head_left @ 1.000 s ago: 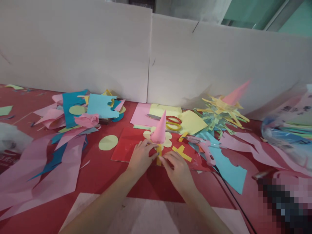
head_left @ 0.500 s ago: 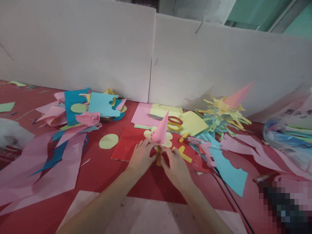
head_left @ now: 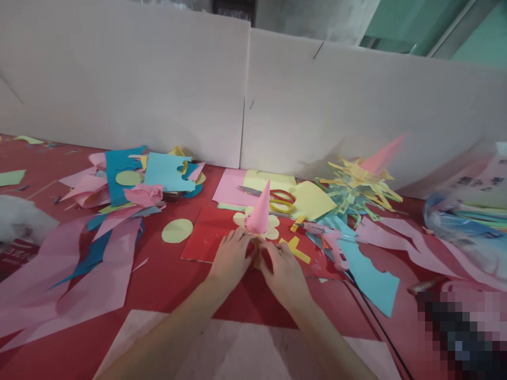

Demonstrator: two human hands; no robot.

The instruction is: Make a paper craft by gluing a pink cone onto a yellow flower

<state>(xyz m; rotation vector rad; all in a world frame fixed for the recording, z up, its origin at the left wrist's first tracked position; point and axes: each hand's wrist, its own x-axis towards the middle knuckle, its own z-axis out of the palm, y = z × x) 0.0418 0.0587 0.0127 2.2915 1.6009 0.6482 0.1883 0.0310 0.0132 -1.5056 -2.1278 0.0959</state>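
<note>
My left hand (head_left: pixel 233 256) and my right hand (head_left: pixel 285 270) meet at the near side of a pink paper cone (head_left: pixel 260 214). Their fingertips are closed on a yellow paper strip (head_left: pixel 257 260) just below the cone; the exact contact is partly hidden by the fingers. The cone stands point up, with pale yellow flower petals (head_left: pixel 272 233) around its base. Beneath lies a red board (head_left: pixel 201 237). Crossed yellow paper strips (head_left: pixel 295 250) lie close to my right hand. Beyond them are scissors (head_left: pixel 282 206) with red and yellow handles.
A pink glue gun (head_left: pixel 336 247) lies at the right on blue paper (head_left: pixel 378 285), its cord running toward me. Behind it stands a fringed paper piece with a pink cone (head_left: pixel 382 155). Paper scraps (head_left: pixel 95 264) and a pale yellow circle (head_left: pixel 177 230) lie left. White panels (head_left: pixel 158 79) border the back.
The view has shifted slightly. Both hands stay at the yellow strip below the cone, with only small finger movement.
</note>
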